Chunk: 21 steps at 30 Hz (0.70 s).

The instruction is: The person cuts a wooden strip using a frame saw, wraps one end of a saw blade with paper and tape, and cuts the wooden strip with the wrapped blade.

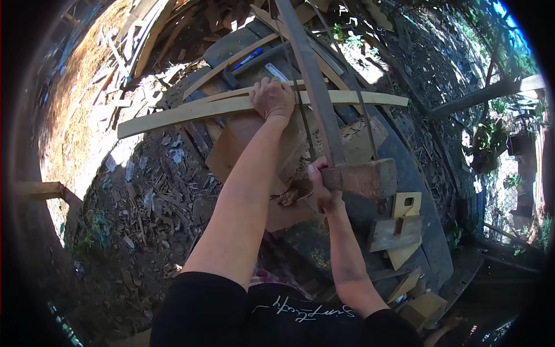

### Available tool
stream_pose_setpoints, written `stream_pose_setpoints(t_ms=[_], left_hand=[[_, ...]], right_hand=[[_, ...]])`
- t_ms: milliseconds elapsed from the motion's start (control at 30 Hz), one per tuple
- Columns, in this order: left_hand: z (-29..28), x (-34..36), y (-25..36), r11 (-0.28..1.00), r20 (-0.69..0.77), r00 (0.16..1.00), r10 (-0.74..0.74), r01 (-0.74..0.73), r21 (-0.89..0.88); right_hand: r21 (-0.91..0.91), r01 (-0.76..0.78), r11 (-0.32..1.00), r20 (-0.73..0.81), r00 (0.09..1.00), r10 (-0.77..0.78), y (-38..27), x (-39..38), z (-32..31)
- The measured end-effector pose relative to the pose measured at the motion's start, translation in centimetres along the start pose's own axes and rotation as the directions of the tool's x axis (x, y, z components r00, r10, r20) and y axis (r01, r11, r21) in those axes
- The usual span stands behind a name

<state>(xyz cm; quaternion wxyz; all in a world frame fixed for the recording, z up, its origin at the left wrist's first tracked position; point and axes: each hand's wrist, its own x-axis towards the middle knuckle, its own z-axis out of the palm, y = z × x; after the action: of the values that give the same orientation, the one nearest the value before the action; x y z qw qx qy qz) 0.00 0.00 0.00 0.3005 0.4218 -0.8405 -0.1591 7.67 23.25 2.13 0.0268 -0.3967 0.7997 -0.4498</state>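
Wood, pale and long, makes the strip (pixel 202 111) which lies from left to right across the bench (pixel 411 173), beyond the person's body. The left hand (pixel 272 97) is clasped over it, near its middle, and is the nearer hand to it. The right hand (pixel 325 189) is clenched on the near end of a frame saw (pixel 315 75), beside its thick end piece. From where I stand, the saw's long axis points away from the body, crossing above the strip, just to the right of the left hand. Whether its blade touches the wood, I cannot tell. At the bench's right side rests a slotted block (pixel 396 233); around lies a yard ground, covered with scraps, partly sunny
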Motion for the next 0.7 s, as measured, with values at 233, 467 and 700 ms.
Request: stream_pose_setpoints(t_ms=[233, 467, 700], left_hand=[[-0.4, 0.2, 0.4, 1.0, -0.008, 1.0, -0.01, 0.01, -0.001], [-0.6, 0.4, 0.3, 0.999, -0.008, 0.999, 0.038, -0.038, -0.011], [-0.5, 0.2, 0.5, 1.0, 0.0, 1.0, -0.008, 0.008, -0.019]], right_hand=[[0.728, -0.01, 0.686, -0.116, 0.984, 0.137, -4.8, -6.0, -2.3], [0.267, -0.151, 0.952, -0.071, 0.982, 0.176, -1.2, 2.7, 1.5], [0.622, -0.066, 0.78, -0.072, 0.987, 0.141, -5.6, -5.9, -2.8]])
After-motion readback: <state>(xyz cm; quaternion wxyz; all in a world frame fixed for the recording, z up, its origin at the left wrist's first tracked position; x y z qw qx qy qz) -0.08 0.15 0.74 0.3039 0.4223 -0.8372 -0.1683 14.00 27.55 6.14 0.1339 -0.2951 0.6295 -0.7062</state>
